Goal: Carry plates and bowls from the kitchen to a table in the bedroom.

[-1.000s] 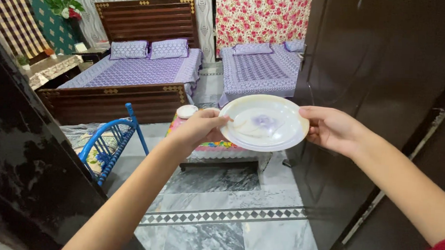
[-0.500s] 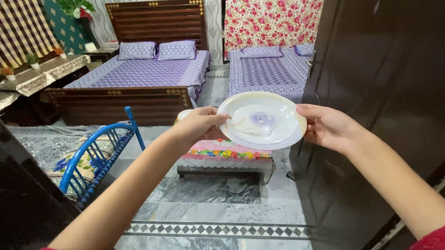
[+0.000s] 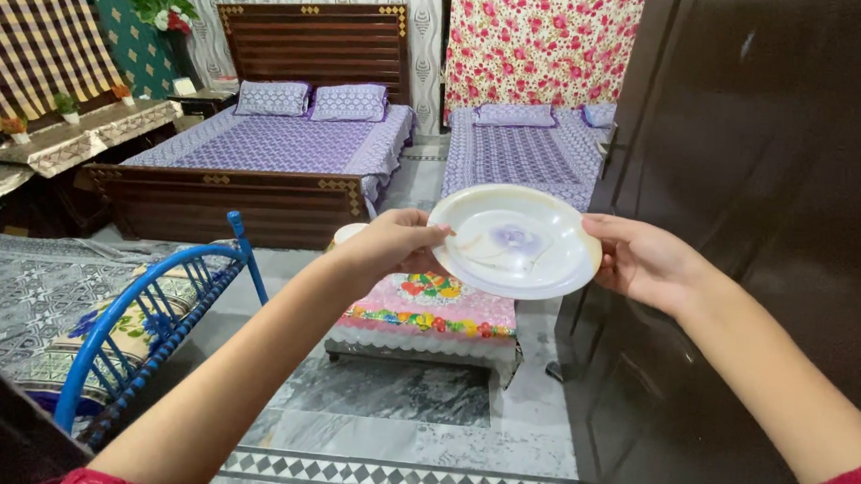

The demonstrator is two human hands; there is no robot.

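Observation:
I hold a white plate (image 3: 515,241) with a faint purple flower print out in front of me at chest height, tilted slightly toward me. My left hand (image 3: 390,245) grips its left rim with the thumb on top. My right hand (image 3: 643,261) grips its right rim the same way. Below the plate stands a low table (image 3: 427,314) covered with a pink floral cloth, and a small white round object (image 3: 348,233) shows just behind my left hand.
A dark door (image 3: 740,236) stands open close on the right. A blue metal chair (image 3: 147,307) is at the lower left. Two beds with purple covers (image 3: 270,138) (image 3: 522,144) fill the back of the room. The floor is grey marble tile (image 3: 394,415).
The view has moved forward through the doorway and the dark frame on the left has slid out of sight. The low table is nearer. Both hands keep the same hold on the plate.

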